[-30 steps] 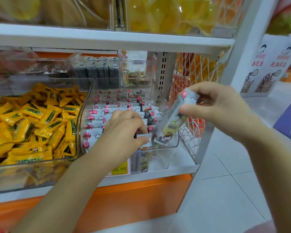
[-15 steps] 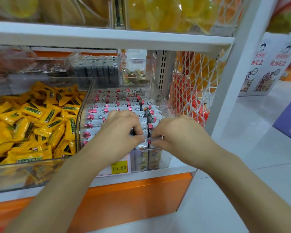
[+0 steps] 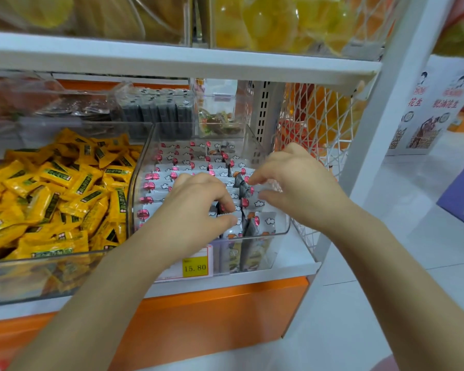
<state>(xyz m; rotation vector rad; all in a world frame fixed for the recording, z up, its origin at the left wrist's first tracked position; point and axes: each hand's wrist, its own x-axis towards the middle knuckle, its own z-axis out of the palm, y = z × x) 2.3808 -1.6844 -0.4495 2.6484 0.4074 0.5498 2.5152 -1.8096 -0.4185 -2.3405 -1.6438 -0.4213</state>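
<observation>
A clear plastic bin (image 3: 268,254) on a shop shelf holds rows of upright grey snack packets (image 3: 172,167) with pink and white print. My left hand (image 3: 196,204) is inside the bin near its front, with fingers and thumb curled over the tops of a few packets, pinching them. My right hand (image 3: 298,183) hovers over the right side of the bin. Its fingers are loosely spread, its index fingertip is close to a packet top, and nothing is held in it.
A bin of yellow packets (image 3: 51,188) stands to the left. A yellow price tag (image 3: 195,266) reads 15.80. A white net basket (image 3: 319,124) with orange goods hangs on the right. The white upper shelf (image 3: 172,62) runs overhead. More clear boxes stand behind.
My right hand brought a grey packet down from the right into the bin, let it go, and now hovers with nothing in it. My left hand stayed on the packets.
</observation>
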